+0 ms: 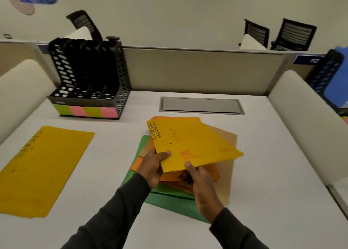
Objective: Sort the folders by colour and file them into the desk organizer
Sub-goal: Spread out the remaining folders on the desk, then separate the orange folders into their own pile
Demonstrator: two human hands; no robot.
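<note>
A yellow folder marked SPORTS (pixel 190 143) is lifted at a tilt above a pile in the middle of the desk. My left hand (pixel 153 165) grips its near left edge, thumb on top. My right hand (pixel 197 179) pinches its near edge from below. Under it lie orange folders (pixel 211 173), a brown folder (pixel 226 173) and a green folder (pixel 169 199). Another yellow folder (pixel 39 169) lies flat at the left. The black desk organizer (pixel 88 75) stands at the back left, its slots empty, with green and pink labels along its base.
A metal cable hatch (pixel 201 105) is set into the desk behind the pile. A grey partition (pixel 197 69) closes the back. White side dividers (pixel 301 113) flank the desk. Another organizer with blue folders (pixel 333 79) stands at the far right.
</note>
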